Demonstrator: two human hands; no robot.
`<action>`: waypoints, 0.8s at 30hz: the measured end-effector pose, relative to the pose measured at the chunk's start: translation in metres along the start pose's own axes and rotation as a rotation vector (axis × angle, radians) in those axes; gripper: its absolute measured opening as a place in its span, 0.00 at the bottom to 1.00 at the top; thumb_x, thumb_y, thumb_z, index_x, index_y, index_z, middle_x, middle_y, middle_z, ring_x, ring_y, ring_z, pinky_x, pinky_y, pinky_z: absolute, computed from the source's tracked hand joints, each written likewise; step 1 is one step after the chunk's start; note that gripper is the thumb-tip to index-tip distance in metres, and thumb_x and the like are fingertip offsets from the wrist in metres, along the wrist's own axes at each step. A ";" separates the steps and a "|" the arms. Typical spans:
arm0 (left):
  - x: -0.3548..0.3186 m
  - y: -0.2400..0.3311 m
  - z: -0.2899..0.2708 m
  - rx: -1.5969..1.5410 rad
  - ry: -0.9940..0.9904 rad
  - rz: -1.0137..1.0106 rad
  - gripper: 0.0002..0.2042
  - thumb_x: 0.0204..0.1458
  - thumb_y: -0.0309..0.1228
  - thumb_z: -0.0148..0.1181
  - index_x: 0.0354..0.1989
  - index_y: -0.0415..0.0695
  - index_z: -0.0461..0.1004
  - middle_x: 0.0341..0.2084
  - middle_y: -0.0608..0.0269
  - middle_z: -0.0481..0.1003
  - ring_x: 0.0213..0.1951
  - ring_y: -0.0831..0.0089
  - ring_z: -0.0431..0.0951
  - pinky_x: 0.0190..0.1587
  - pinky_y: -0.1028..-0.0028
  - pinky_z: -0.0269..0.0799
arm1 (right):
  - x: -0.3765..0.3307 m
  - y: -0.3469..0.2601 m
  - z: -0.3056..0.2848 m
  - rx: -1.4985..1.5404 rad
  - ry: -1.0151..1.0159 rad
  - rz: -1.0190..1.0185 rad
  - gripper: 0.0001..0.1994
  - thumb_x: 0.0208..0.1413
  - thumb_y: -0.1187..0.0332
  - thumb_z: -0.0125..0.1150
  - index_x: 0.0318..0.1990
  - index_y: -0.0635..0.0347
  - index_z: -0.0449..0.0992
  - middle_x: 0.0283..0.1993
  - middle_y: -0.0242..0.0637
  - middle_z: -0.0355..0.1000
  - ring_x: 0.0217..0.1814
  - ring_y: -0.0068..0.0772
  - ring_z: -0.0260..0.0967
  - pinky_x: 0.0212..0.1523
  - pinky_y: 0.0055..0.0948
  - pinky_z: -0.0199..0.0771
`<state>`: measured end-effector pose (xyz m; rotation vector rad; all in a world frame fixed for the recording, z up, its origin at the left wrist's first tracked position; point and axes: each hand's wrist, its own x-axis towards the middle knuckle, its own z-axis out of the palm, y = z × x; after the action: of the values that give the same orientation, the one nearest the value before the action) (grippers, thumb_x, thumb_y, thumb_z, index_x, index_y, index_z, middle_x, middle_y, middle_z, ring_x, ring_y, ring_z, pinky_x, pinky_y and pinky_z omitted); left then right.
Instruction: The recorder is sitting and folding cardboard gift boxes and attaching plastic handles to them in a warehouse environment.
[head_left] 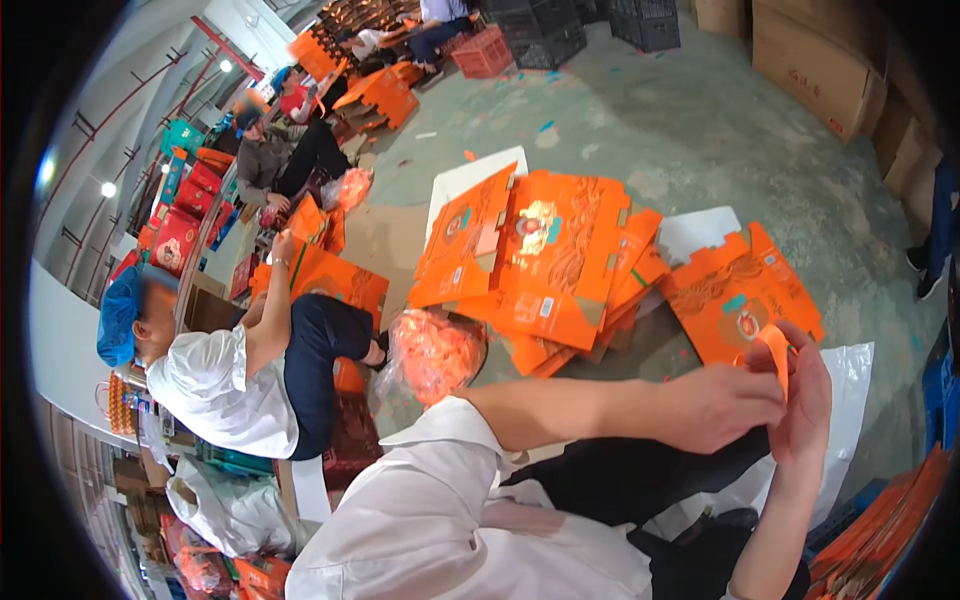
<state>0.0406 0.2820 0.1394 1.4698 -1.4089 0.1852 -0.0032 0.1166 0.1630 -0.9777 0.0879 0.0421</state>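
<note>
Over my lap at the right, both hands meet at a small curved orange strip, which looks like thin card or paper. My left hand reaches across with its fingers closed on the strip's lower end. My right hand is raised beside it, its fingers curled round the strip's other side. Just beyond lies a flat printed orange carton blank, partly hidden behind my hands. A larger pile of orange carton blanks is spread on the floor ahead.
A clear plastic bag of orange scraps sits left of the pile. A co-worker in a blue cap sits close on my left; others sit farther back. Black crates and brown cardboard boxes stand at the back. Stacked orange sheets lie at lower right.
</note>
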 end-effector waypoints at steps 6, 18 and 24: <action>-0.019 -0.011 -0.024 -0.019 -0.038 -0.167 0.26 0.49 0.23 0.65 0.59 0.44 0.70 0.48 0.52 0.69 0.48 0.55 0.74 0.48 0.63 0.73 | -0.003 -0.005 -0.018 0.148 0.259 -0.127 0.18 0.64 0.67 0.55 0.59 0.65 0.66 0.39 0.32 0.70 0.29 0.21 0.66 0.33 0.21 0.69; -0.306 -0.166 -0.234 1.117 -0.196 -1.804 0.48 0.46 0.45 0.68 0.74 0.54 0.44 0.69 0.45 0.52 0.67 0.45 0.58 0.64 0.56 0.62 | -0.029 -0.032 -0.074 0.164 0.303 -0.198 0.24 0.66 0.77 0.48 0.69 0.67 0.55 0.47 0.34 0.69 0.19 0.09 0.48 0.21 0.13 0.55; -0.402 -0.194 -0.261 0.960 -0.239 -1.904 0.46 0.49 0.39 0.65 0.74 0.53 0.43 0.68 0.42 0.54 0.58 0.48 0.71 0.57 0.57 0.72 | -0.058 -0.026 -0.103 0.109 0.400 -0.098 0.21 0.65 0.77 0.50 0.65 0.67 0.60 0.43 0.35 0.72 0.19 0.10 0.50 0.21 0.14 0.56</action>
<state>0.2123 0.6846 -0.1364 3.0080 0.5519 -0.6199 -0.0650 0.0165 0.1327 -0.8690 0.4053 -0.2473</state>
